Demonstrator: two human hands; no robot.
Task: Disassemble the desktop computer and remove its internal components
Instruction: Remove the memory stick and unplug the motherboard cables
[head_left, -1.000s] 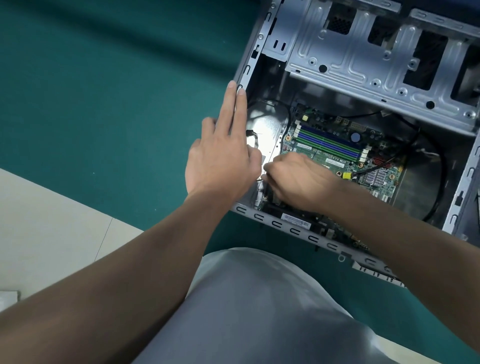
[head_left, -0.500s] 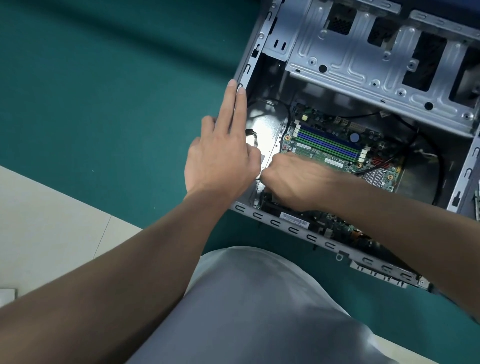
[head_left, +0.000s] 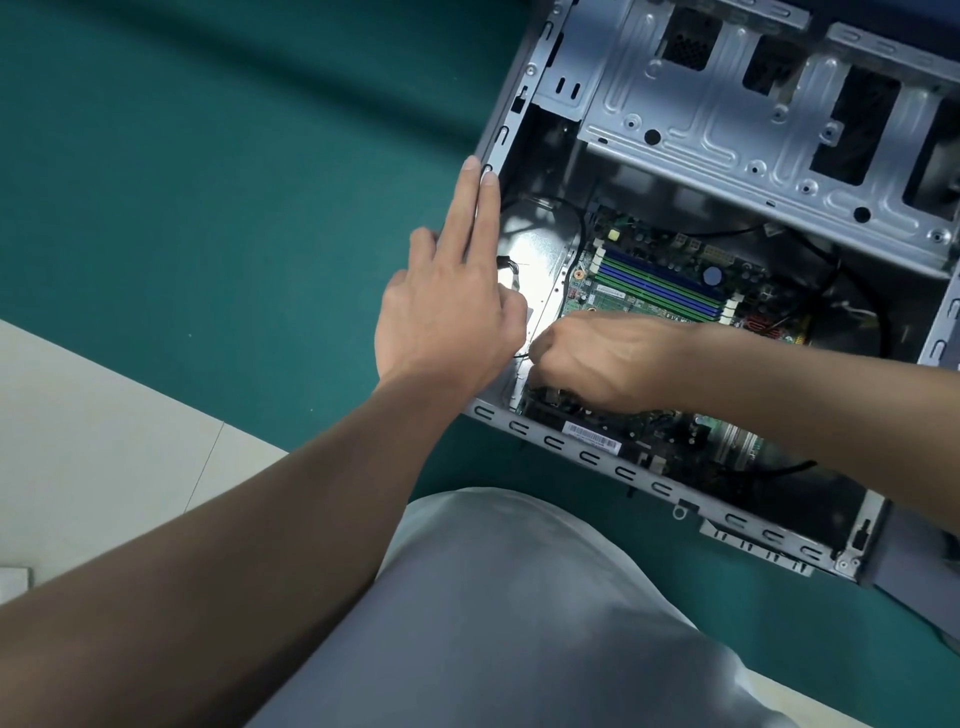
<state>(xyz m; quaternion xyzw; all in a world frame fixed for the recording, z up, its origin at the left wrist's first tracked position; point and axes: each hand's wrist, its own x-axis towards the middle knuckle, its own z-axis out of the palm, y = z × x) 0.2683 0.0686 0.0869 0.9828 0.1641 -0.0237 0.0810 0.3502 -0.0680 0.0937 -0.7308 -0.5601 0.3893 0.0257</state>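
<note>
Left hand (head_left: 447, 317) flat, fingers straight, still bracing case rim (head_left: 540, 52) left of motherboard (head_left: 660, 291). Right hand (head_left: 602, 358) curled over motherboard's near-left corner, barely shifted; grasp hidden. Nothing freed yet.

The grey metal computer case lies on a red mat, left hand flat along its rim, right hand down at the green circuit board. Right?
No: the head view shows the mat is teal green, not red. The left hand, right hand, grey metal computer case and green circuit board are as stated.
</note>
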